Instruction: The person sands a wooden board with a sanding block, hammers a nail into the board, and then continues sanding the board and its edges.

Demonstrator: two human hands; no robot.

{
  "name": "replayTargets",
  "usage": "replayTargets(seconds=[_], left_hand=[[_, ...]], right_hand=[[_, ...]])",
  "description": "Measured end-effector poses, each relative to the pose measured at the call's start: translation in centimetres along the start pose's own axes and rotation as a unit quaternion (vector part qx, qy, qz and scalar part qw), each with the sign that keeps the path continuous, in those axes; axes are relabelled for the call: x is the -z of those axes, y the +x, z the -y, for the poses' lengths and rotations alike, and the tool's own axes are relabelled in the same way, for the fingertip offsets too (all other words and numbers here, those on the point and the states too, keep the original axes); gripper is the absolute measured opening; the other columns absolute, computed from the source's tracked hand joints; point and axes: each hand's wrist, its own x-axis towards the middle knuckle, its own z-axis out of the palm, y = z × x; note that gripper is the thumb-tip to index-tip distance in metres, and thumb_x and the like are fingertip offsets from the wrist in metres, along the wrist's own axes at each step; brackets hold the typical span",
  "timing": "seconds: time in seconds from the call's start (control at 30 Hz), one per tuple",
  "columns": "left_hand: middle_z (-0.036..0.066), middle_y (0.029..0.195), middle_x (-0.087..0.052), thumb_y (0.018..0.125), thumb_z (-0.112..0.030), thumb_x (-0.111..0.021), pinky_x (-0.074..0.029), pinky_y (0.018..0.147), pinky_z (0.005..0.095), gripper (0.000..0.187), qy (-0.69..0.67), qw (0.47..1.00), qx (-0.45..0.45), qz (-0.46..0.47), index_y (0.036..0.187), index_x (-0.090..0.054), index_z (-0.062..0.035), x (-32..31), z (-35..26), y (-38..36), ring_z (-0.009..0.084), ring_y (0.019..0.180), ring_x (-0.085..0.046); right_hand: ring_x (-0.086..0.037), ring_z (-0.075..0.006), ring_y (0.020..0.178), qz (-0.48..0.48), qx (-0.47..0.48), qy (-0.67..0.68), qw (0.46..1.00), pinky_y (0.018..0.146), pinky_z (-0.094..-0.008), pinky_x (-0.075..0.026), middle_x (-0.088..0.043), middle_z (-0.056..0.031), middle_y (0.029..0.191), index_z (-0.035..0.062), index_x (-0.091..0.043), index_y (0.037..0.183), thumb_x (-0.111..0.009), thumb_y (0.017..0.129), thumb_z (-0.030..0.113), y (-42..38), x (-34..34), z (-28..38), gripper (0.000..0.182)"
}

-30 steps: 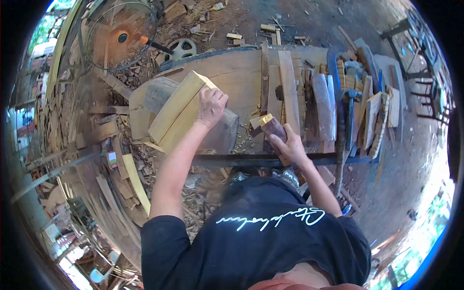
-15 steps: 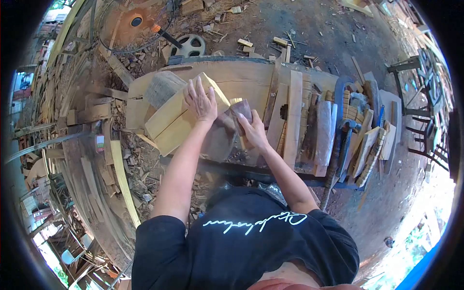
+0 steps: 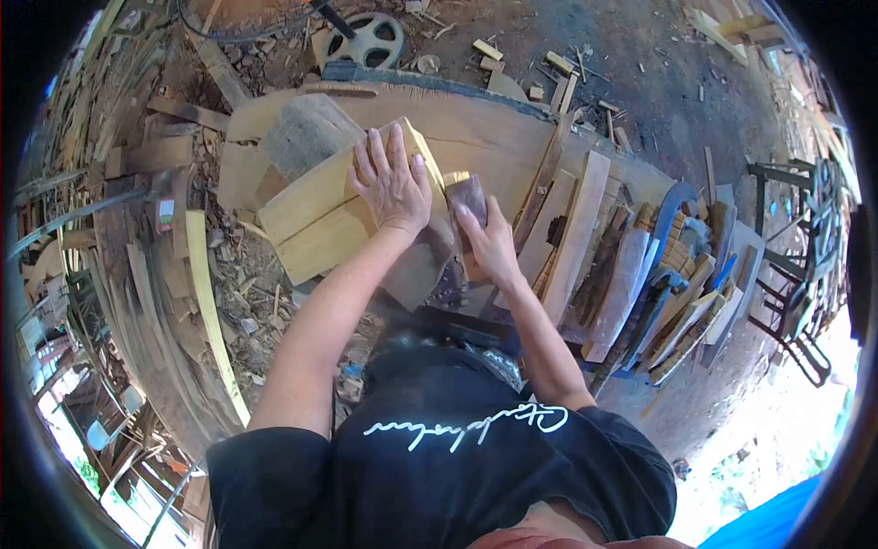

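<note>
My left hand lies flat on a pale yellow wooden piece, fingers stretched toward its far edge. A dark seam runs along this wide piece, which is tilted on the workbench. My right hand is wrapped around a small dark brown block, thumb on top. Light wood shows at the block's far end, which is close beside the yellow piece's right edge. A weathered grey wood block sits behind the yellow piece.
The workbench carries loose boards and tools on the right, among them a blue clamp. A spoked wheel lies beyond it. Long wood strips are stacked at left, and dark chair frames stand at far right.
The view has shifted, so the bench sits differently in it. My left hand stays flat on the yellow piece, and my right hand keeps holding the brown block beside its edge.
</note>
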Motion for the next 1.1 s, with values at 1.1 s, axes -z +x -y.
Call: replayTargets(seconds=[1.1], left_hand=[[0.020, 0.156, -0.026, 0.101, -0.038, -0.039, -0.015, 0.112, 0.0584, 0.060, 0.033, 0.999, -0.024, 0.008, 0.155, -0.028, -0.0159, 0.5, 0.0, 0.1, 0.0430, 0.144, -0.021]], right_hand=[[-0.063, -0.0492, 0.094, 0.022, 0.022, -0.064, 0.998, 0.078, -0.0541, -0.048, -0.066, -0.0301, 0.097, 0.0024, -0.053, 0.109, -0.057, 0.094, 0.050, 4.6, -1.1, 0.9, 0.051]])
